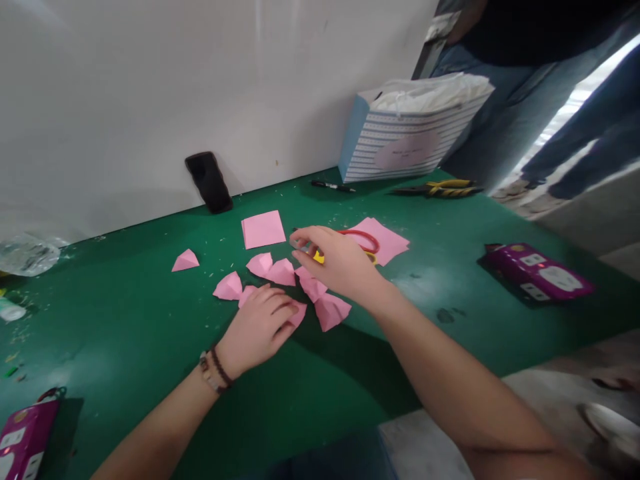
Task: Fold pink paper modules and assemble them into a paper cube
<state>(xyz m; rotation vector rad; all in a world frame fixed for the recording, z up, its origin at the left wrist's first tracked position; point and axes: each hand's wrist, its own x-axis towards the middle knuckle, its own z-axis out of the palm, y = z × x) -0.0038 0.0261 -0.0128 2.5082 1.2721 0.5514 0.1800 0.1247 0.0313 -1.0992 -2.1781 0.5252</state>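
Note:
My left hand [263,327], with a bracelet and a band at the wrist, lies palm down over folded pink paper pieces [229,287]. Its fingers are spread a little and partly cover the pieces under them. My right hand [343,260] hovers just above the table, thumb and forefinger apart, with no object visible between them. Beneath it, red and yellow scissor handles [371,239] show; the rest is hidden. More folded pink pieces [333,312] sit between and below the hands. One pink piece [185,260] stands alone at the left.
Square pink sheets [263,229] and another pink stack [393,241] lie on the green table [165,353]. A phone [209,181] leans on the wall. A pen [333,186], pliers [440,189], a striped bag [410,137] and purple power boxes [540,270] surround them. People stand behind, right.

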